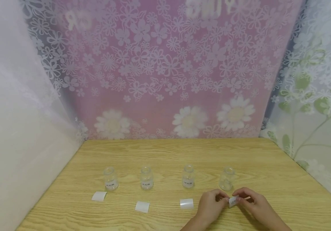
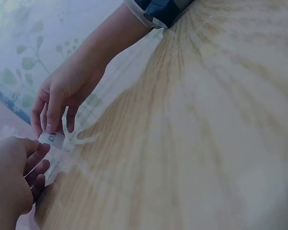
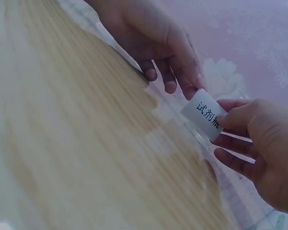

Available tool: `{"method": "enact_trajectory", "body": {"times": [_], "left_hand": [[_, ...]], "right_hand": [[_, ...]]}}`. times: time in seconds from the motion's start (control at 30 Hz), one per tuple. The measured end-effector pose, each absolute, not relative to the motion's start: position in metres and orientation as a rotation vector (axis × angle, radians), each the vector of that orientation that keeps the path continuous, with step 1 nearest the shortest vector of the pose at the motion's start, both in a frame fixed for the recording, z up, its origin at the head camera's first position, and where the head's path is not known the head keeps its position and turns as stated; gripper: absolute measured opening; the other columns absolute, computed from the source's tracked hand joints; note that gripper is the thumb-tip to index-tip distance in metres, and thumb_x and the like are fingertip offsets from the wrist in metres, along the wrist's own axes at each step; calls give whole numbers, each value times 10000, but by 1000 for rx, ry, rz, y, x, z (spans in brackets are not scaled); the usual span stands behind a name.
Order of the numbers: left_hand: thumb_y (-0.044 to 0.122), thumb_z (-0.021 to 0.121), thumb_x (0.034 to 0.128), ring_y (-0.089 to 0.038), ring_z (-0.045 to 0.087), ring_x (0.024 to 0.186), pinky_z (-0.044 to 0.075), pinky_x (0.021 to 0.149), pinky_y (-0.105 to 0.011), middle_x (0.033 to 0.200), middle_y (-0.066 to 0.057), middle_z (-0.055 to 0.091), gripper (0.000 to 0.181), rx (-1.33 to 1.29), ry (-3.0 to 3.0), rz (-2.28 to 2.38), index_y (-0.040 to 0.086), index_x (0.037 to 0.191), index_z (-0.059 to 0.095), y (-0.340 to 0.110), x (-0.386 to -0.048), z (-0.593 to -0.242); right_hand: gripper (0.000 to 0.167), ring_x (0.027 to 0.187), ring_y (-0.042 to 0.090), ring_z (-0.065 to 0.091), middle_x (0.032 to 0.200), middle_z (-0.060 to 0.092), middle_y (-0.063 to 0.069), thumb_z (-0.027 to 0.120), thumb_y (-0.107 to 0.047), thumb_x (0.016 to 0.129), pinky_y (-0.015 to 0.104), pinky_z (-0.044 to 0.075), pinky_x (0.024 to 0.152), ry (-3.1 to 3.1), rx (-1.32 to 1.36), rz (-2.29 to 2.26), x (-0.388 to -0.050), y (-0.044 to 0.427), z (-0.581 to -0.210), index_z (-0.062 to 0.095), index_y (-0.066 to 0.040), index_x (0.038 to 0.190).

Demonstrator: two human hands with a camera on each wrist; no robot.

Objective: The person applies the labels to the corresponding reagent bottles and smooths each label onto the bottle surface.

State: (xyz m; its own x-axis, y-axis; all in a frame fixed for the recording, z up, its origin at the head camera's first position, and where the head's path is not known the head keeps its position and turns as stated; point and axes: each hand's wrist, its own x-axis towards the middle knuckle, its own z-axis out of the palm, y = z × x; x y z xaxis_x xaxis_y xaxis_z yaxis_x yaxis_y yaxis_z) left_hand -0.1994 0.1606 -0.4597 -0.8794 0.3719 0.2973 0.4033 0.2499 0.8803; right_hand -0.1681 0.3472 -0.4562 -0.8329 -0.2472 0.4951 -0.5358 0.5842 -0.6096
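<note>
Between my two hands is a small white label (image 1: 233, 201) with black printed characters, clearest in the right wrist view (image 3: 201, 111). My right hand (image 1: 254, 205) pinches it between thumb and fingers at one side. The left hand (image 1: 211, 204) pinches the opposite edge with its fingertips. Just behind the hands stands an upright clear glass bottle (image 1: 226, 182) with no label visible on it. To its left are three similar upright bottles, a near one (image 1: 188, 175), a middle one (image 1: 146, 175) and a far-left one (image 1: 110, 177), each bearing a printed white label low on its front.
Three blank white paper pieces lie on the wood-grain table (image 1: 159, 154): one left of my hands (image 1: 186, 203), one further left (image 1: 142, 207), one at far left (image 1: 99, 196). A pink floral curtain (image 1: 159, 80) hangs behind, with pale sheets at both sides.
</note>
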Motion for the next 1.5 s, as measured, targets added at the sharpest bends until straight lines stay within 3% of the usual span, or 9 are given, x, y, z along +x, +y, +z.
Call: {"method": "enact_trajectory", "body": {"times": [0.5,0.87,1.2,1.5], "left_hand": [[123,638,870,38,532,709,449,631,-155,753,147,603,62,-919,-2445,-1869,87,849,683,159,-198,-458],[118,637,870,33,525,677,444,602,-153,731,149,603,56,-932,-2453,-1944,87,856,681,159,-197,-458],[131,623,879,24,522,663,442,610,-156,714,131,595,69,-851,-2418,-2012,104,830,664,160,-197,-458],[146,622,883,25,524,719,447,650,-162,756,149,588,59,-842,-2416,-2018,125,847,664,160,-197,-456]], "right_hand": [[176,801,52,566,898,619,33,592,17,871,247,500,588,-2486,551,1167,-167,346,-455,560,3,1044],[125,780,81,572,849,604,-34,605,20,859,259,495,586,-2480,587,1217,-167,345,-453,570,-88,911],[182,922,40,566,1043,605,69,585,43,866,258,520,664,-2456,675,1335,-166,344,-454,607,-74,1003],[244,983,23,532,1111,579,28,594,62,851,278,516,678,-2426,747,1329,-166,341,-454,606,-100,1034]]}}
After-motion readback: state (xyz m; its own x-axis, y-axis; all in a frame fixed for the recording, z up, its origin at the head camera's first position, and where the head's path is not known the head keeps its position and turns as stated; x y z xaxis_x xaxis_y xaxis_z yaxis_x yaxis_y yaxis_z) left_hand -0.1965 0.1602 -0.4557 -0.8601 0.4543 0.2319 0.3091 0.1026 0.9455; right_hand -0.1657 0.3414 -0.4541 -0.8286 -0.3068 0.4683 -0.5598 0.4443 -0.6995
